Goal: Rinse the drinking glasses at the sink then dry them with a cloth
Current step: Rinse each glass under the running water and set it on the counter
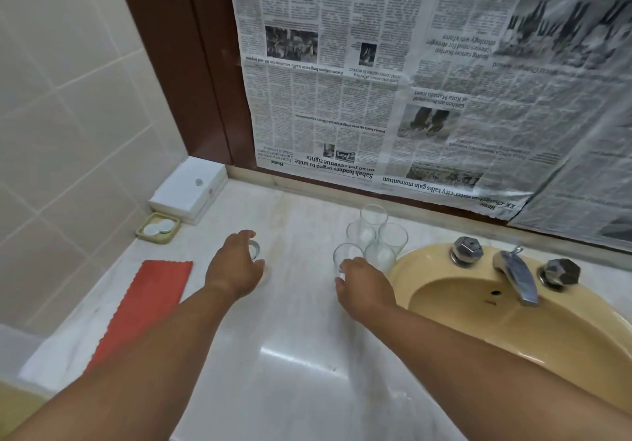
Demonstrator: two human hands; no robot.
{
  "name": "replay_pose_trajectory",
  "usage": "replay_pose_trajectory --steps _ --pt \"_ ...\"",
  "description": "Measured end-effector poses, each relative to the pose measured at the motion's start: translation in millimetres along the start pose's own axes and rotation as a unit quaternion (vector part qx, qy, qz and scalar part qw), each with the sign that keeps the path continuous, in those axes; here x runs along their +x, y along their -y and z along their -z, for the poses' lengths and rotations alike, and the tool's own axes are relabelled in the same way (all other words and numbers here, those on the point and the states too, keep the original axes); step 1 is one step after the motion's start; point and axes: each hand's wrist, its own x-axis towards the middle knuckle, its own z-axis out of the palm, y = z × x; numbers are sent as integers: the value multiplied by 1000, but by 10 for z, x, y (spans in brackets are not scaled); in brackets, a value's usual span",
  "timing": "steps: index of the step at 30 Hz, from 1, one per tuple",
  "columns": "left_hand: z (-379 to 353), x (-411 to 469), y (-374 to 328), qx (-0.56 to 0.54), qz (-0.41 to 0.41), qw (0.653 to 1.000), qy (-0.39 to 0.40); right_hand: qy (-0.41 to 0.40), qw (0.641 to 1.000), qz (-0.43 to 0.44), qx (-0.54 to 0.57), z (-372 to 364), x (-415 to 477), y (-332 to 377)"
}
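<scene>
Several clear drinking glasses (pixel 374 235) stand upright in a cluster on the pale marble counter (pixel 301 338), just left of the yellow sink (pixel 513 331). My right hand (pixel 364 286) curls its fingers around the nearest glass (pixel 346 256) of that cluster. My left hand (pixel 236 264) grips another glass (pixel 254 249) standing apart on the counter, mostly hidden by the fingers. A red cloth (pixel 143 304) lies flat on the counter at the left.
A chrome tap (pixel 518 278) with two knobs (pixel 466 251) sits at the sink's back rim. A white box (pixel 189 191) and a small soap dish (pixel 158 228) stand in the left corner by the tiled wall. Newspaper (pixel 410 81) covers the mirror behind.
</scene>
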Motion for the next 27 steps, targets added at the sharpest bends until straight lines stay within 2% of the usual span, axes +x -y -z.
replay_pose_trajectory --steps 9,12,20,23,27 --pt "-54 74 -3 40 8 999 19 -35 999 40 12 -39 4 -66" --pt "-38 58 -178 54 -14 998 -33 -78 993 81 42 -12 -16 -62" --pt "-229 -82 -1314 -126 -151 972 -128 -269 939 196 90 423 -192 -319" --pt "-411 -236 -1775 -191 -174 959 -114 -331 919 199 83 579 -334 -634" --pt "-883 -423 -2300 -240 -196 948 -69 -343 924 147 80 662 -641 -1315"
